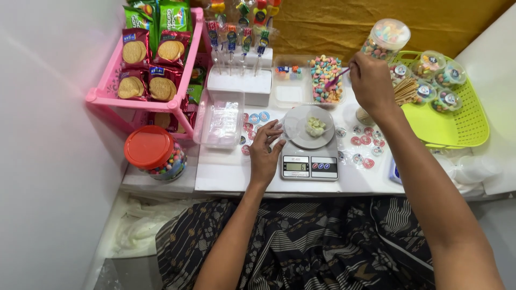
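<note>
- Scooping at the candy tray (326,79): right hand (371,80) pinched shut around a small purple scoop (337,79); scoop head down among the pastel candy pieces, handle running up and right into the fingers
- left hand (266,153) resting on the white desk (226,172) just left of the kitchen scale (310,161); fingers loosely curled, tips touching or almost touching the clear cup (309,126) on the scale plate; cannot tell if it grips the rim
- clear cup sits on the scale, a few pale candies in its bottom; it lies toward the person and slightly left from the scoop; tray directly behind the scale, so the line tray-to-cup runs nearly straight back toward the body
- right hand is the nearer one to the tray; left hand is the nearer one to the cup
- round stickers (365,142) scattered on the desk on both sides of the scale
- clear empty box (219,121) left of the left hand; red-lidded jar (156,153) of coloured sweets further left, at the desk edge
- pink rack (107,96) with biscuit packs far left; lollipops standing in a white block (239,80) behind
- green basket (457,123) with filled lidded cups on the right; a clear candy jar (384,40) just behind the right hand
</note>
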